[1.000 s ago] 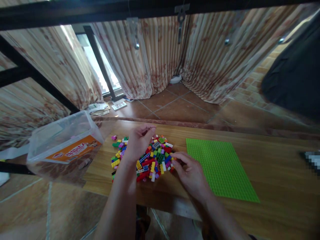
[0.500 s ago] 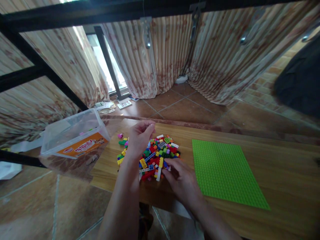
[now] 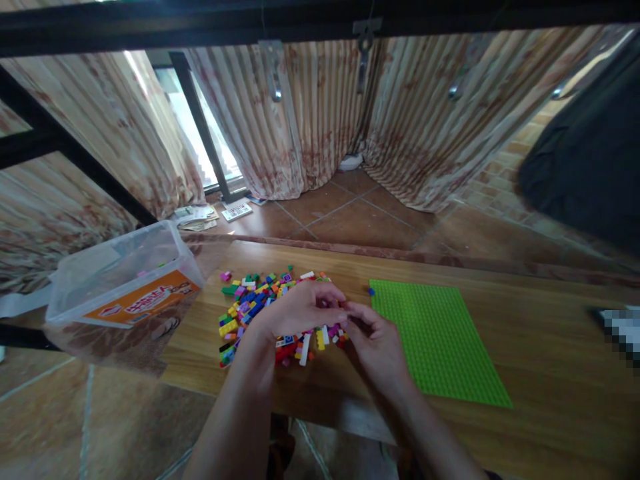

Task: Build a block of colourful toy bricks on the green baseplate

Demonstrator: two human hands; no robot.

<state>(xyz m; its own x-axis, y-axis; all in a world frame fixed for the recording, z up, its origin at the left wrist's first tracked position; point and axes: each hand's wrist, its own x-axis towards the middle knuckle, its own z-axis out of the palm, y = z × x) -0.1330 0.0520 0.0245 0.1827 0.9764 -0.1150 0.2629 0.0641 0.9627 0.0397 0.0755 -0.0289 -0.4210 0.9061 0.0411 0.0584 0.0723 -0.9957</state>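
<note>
Spanning the upper frame, striped curtains (image 3: 320, 113) hang above a tiled floor (image 3: 345, 207), while the wooden table (image 3: 555, 347) runs across the lower half. Toward the left edge is a clear plastic storage box (image 3: 65, 283) with an orange label (image 3: 143, 303). A green studded baseplate (image 3: 445, 340) lies flat on the table, right of the frame's centre. Left of it, just below the centre, is a loose heap of mixed toy building bricks (image 3: 253, 307), partly covered by the left hand (image 3: 297, 310), which is held over it. The right hand (image 3: 380, 340) is between the heap and the baseplate. The fingers of both hands are bent and nearly closed, their tips meeting at the heap's right edge; whether they pinch a brick cannot be told. Smallest is a single blue brick (image 3: 371, 291), just beside the baseplate's upper left corner.
</note>
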